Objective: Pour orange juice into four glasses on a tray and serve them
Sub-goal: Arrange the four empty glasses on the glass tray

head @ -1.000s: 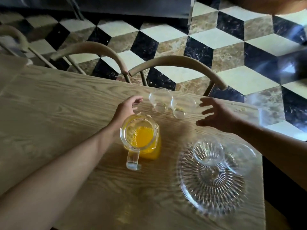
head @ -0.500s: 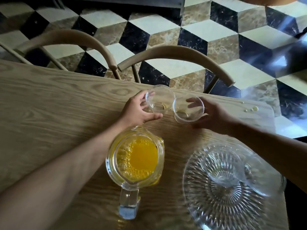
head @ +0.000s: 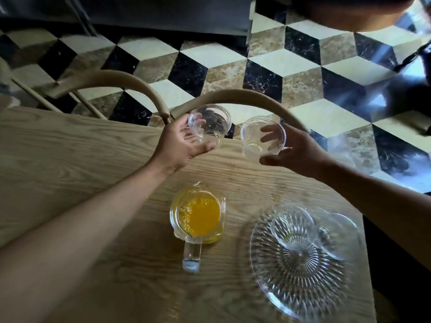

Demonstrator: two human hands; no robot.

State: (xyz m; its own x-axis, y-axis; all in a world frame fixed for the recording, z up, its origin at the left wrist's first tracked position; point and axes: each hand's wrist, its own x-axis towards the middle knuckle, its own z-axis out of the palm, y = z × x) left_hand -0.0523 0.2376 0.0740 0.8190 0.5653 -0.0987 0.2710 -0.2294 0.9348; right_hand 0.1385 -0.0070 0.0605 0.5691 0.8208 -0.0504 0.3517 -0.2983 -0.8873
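Lifted off the table, two empty glasses [head: 263, 136] sit in clamped fingers [head: 270, 129]; jug [head: 198, 216] holds juice.

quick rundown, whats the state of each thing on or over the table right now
left hand: closed around a glass, lifted off the table
right hand: closed around a glass, lifted off the table
left glass: empty, held, tilted
right glass: empty, held, tilted
pitcher: upright on the table, part full of orange juice, untouched
tray: flat on the table
two glasses on the tray: upright, empty
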